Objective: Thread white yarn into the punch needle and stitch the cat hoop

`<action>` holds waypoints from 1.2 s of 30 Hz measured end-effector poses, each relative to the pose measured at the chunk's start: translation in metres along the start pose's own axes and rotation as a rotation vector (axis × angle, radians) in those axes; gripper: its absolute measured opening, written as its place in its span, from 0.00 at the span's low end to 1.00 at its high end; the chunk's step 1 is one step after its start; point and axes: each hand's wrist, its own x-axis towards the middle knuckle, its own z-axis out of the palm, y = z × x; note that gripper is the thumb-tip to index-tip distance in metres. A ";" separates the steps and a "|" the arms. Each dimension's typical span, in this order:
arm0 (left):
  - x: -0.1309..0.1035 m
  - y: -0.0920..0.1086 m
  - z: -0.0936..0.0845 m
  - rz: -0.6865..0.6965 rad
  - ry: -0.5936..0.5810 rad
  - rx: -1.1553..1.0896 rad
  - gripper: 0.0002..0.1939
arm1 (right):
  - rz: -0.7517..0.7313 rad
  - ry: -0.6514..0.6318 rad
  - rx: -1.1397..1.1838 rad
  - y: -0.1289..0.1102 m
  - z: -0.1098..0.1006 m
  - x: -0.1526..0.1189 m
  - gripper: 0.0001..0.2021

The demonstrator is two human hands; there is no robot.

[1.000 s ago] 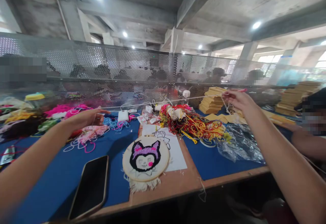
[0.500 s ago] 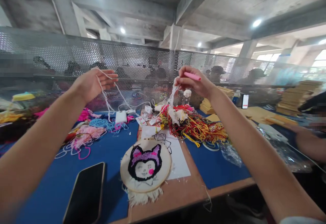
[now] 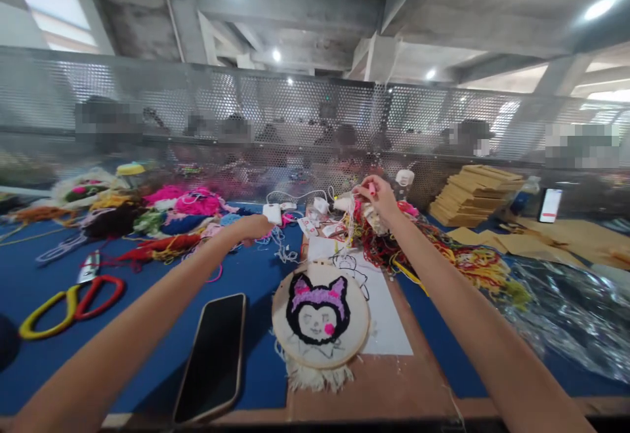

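My right hand [image 3: 380,195] is closed on a pink punch needle [image 3: 373,189], whose tip is hidden. Pale yarn [image 3: 350,223] hangs by that hand, over a tangled heap of red and yellow yarn [image 3: 443,249]. My left hand [image 3: 253,227] is low over the table, beside a white box-shaped device [image 3: 272,214]; its fingers are mostly hidden. Loose pale yarn [image 3: 284,252] lies just past it. Nearer me, an embroidery hoop [image 3: 365,328] lies flat with a black and purple cat-eared face on its cloth. Neither hand touches the hoop.
A phone [image 3: 211,357] lies left of the hoop, and scissors [image 3: 81,298] farther left. Paper [image 3: 394,328] is partly under the hoop. Yarn piles [image 3: 197,202] line the back left. Brown envelopes [image 3: 475,193] and clear plastic [image 3: 571,315] are on the right. A perforated metal screen [image 3: 305,115] stands behind.
Both hands have come down from in front of the screen. The white yarn is no longer seen draped over my left hand. The view has turned left, bringing the scissors in.
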 end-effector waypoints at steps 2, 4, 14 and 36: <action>-0.008 0.001 -0.010 -0.116 -0.163 -0.006 0.11 | 0.033 -0.027 -0.027 -0.002 -0.003 0.006 0.15; -0.018 0.008 -0.020 -0.182 -0.311 -0.010 0.11 | 0.054 -0.046 -0.048 -0.003 -0.005 0.006 0.14; -0.028 0.057 -0.002 0.103 -0.718 -0.619 0.23 | 0.017 -0.391 0.311 -0.036 0.060 -0.064 0.15; -0.043 -0.050 0.037 -0.294 -0.205 -0.949 0.22 | 0.077 -0.140 0.391 0.044 0.039 -0.115 0.13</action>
